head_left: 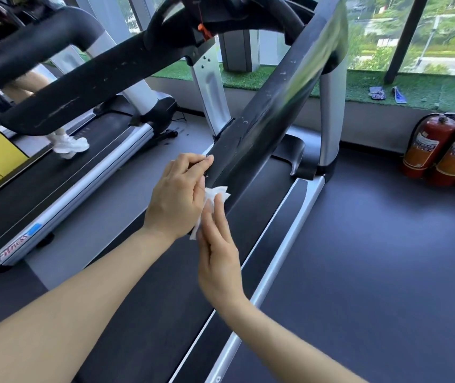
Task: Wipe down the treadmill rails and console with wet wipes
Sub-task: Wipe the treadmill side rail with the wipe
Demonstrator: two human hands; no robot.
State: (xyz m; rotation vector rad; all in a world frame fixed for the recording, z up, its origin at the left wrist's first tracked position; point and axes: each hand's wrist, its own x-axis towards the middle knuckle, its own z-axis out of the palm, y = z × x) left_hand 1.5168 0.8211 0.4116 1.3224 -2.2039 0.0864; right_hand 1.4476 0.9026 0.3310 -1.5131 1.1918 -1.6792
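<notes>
Two bare arms reach out from the bottom of the view, over the long dark running belt (pixel 151 313) of a treadmill. The right hand (pixel 218 252) is closer to the camera. Its fingers are straight and close together, and their tips touch a small white crumpled wet wipe (pixel 215 196). The grip of the right hand is not curled around anything.

The left hand (pixel 176 197) is just above and to the left of it. Its fingers bend around the wipe, and the wipe sticks out below the palm and past the fingertips. So the left grip is pinching the white wipe. The wipe sits right at the low end of the shiny black treadmill rail (pixel 273 106), touching or almost touching it; I cannot tell which. That rail slopes up to the right and has small pale scuff marks on it.

A second black rail (pixel 96 78) slopes up on the left. Another grey and black treadmill (pixel 63 189) stands further left, with a white sneaker (pixel 71 145) on its belt. Two red fire extinguishers (pixel 442 150) stand on the dark floor (pixel 386 258) at the right, under a window ledge covered in green fake grass (pixel 414 89).
</notes>
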